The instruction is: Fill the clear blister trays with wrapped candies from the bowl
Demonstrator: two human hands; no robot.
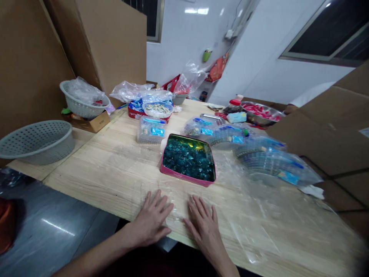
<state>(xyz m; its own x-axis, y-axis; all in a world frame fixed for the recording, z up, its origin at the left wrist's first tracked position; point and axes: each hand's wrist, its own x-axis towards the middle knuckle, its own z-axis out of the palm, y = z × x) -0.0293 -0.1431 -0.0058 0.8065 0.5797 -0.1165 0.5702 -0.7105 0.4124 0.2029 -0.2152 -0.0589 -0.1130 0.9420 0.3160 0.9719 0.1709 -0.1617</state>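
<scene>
My left hand (154, 217) lies flat with its fingers spread near the table's front edge, on or just over a clear plastic sheet or bag (177, 204). To its right, my right hand (204, 221) rests palm down, fingers stretched out, beside the same thin plastic. Neither hand holds anything. Just beyond both hands sits a pink-rimmed tin (184, 177) full of small dark teal translucent pieces (187, 157). Further right, clear plastic packs (271, 163) with blue items and blue labels lie in a row. Another such pack (151, 130) stands behind the tin, to the left.
A grey perforated basket (37, 142) stands at the left edge, with a second basket (86, 105) holding plastic behind it. At the back are a red box of blue pieces (135, 113), a metal bowl of pink pieces (262, 113) and a red-lidded jar (234, 107). Cardboard (331, 127) walls the right.
</scene>
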